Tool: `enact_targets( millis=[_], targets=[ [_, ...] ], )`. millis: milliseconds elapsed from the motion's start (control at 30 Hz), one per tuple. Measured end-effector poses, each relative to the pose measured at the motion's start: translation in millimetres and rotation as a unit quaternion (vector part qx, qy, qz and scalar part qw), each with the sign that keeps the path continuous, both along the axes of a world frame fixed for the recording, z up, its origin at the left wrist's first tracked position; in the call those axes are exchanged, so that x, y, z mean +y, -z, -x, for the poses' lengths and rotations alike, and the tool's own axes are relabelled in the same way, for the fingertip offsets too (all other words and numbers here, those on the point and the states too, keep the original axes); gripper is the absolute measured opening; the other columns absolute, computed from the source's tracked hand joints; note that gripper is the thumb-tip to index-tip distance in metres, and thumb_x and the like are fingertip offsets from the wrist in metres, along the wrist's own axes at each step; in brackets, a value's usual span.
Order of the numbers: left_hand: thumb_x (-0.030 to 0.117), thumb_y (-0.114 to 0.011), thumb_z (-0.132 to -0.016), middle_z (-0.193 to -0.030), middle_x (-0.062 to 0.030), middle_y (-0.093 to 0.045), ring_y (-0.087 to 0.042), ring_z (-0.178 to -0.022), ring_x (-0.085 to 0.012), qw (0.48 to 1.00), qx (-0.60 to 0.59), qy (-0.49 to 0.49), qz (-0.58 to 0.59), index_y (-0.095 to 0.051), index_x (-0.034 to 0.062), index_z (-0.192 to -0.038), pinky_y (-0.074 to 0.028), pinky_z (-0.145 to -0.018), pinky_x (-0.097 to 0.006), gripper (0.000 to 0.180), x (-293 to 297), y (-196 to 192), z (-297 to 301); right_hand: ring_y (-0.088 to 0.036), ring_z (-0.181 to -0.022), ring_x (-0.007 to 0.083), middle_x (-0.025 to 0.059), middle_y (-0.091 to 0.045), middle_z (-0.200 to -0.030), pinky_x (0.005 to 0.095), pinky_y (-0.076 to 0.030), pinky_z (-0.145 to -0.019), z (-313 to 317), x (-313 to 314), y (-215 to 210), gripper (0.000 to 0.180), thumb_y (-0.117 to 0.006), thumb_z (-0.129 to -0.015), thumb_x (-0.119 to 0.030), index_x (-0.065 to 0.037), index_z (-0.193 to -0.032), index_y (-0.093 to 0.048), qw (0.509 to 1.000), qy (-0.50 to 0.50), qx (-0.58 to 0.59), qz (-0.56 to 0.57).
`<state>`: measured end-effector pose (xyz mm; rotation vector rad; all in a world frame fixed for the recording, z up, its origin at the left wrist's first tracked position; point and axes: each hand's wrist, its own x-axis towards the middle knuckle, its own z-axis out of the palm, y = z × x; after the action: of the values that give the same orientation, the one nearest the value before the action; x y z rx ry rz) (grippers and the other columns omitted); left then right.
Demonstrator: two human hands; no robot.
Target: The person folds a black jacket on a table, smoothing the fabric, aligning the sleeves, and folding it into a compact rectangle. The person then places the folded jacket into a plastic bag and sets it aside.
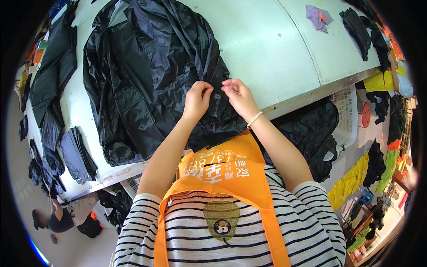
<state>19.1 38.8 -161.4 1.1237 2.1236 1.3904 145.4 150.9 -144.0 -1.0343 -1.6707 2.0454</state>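
A shiny black jacket [133,84] lies spread on the pale table, its lower edge hanging toward my orange apron [222,160]. Over the jacket's lower right part, my left hand [197,101] is closed in a pinch, thumb against fingers. My right hand [241,99], with a beaded bracelet [255,119] at the wrist, is curled close beside it, at the jacket's right edge. Its fingertips are pinched together too. Whatever either pinch holds is too small to make out. A small tag-like patch [217,97] shows on the black cloth between the hands.
Dark garments [55,75] lie along the table's left side, with folded dark cloth [77,153] nearby. A lilac cloth scrap [318,18] is at the far right. Below the table edge [311,92], black garments [311,133] lie by a white plastic basket [346,111]. Other people work at both sides.
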Motion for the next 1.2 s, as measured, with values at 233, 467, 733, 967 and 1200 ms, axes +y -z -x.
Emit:
enact_targets(
  millis=[233, 467, 733, 967, 1200],
  targets=[
    [0.002, -0.067, -0.079, -0.091, -0.0080, -0.064, -0.064, -0.077, -0.0188, 0.999, -0.027, 0.019, 0.018, -0.068, -0.0013, -0.086, -0.050, -0.067, -0.025, 0.007, -4.3, -7.2, 5.2, -0.061, -0.072, 0.0279, 0.0116, -0.060, -0.085, 0.0348, -0.049, -0.064, -13.7, -4.3, 8.4, 0.013, -0.072, -0.077, -0.014, -0.004, -0.082, -0.064, 0.947, -0.052, -0.117, -0.296],
    [0.003, -0.069, -0.076, -0.092, -0.0079, -0.062, -0.064, -0.079, -0.0225, 0.999, 0.004, 0.015, 0.034, -0.069, 0.0005, -0.087, -0.050, -0.070, -0.028, 0.011, -5.4, 2.6, 2.3, -0.060, -0.079, 0.0328, 0.0117, -0.058, -0.088, 0.0416, -0.049, -0.069, 8.7, -8.3, 2.5, 0.018, -0.069, -0.076, -0.018, -0.003, -0.081, -0.062, 0.858, -0.163, -0.267, -0.407],
    [0.004, -0.070, -0.074, -0.091, -0.0073, -0.061, -0.063, -0.080, -0.0224, 0.990, 0.127, 0.041, 0.036, -0.070, 0.0047, -0.086, -0.051, -0.069, -0.030, 0.012, -3.5, -7.0, -8.1, -0.059, -0.077, 0.0340, 0.0191, -0.059, -0.084, 0.0380, -0.048, -0.071, 9.1, 7.8, 7.3, 0.024, -0.065, -0.078, -0.020, 0.003, -0.081, -0.060, 0.939, -0.167, -0.206, -0.219],
    [0.003, -0.065, -0.080, -0.088, -0.0093, -0.065, -0.065, -0.076, -0.0226, 1.000, -0.010, 0.025, 0.010, -0.067, 0.0000, -0.086, -0.050, -0.066, -0.028, 0.007, -1.9, 4.2, 5.8, -0.058, -0.091, 0.0341, 0.0208, -0.055, -0.104, 0.0380, -0.048, -0.081, -7.2, 8.5, 9.6, 0.034, -0.066, -0.084, -0.017, 0.000, -0.108, -0.049, 0.936, -0.165, -0.091, -0.298],
    [0.006, -0.065, -0.082, -0.088, -0.0108, -0.067, -0.065, -0.076, -0.0232, 0.999, -0.027, 0.032, 0.031, -0.067, 0.0002, -0.089, -0.050, -0.068, -0.028, 0.010, -1.1, -1.6, 10.5, -0.061, -0.081, 0.0331, 0.0136, -0.059, -0.094, 0.0417, -0.050, -0.067, -3.1, 8.5, -22.5, 0.019, -0.057, -0.091, -0.022, -0.005, -0.098, -0.051, 0.832, -0.242, -0.160, -0.474]
  ],
)
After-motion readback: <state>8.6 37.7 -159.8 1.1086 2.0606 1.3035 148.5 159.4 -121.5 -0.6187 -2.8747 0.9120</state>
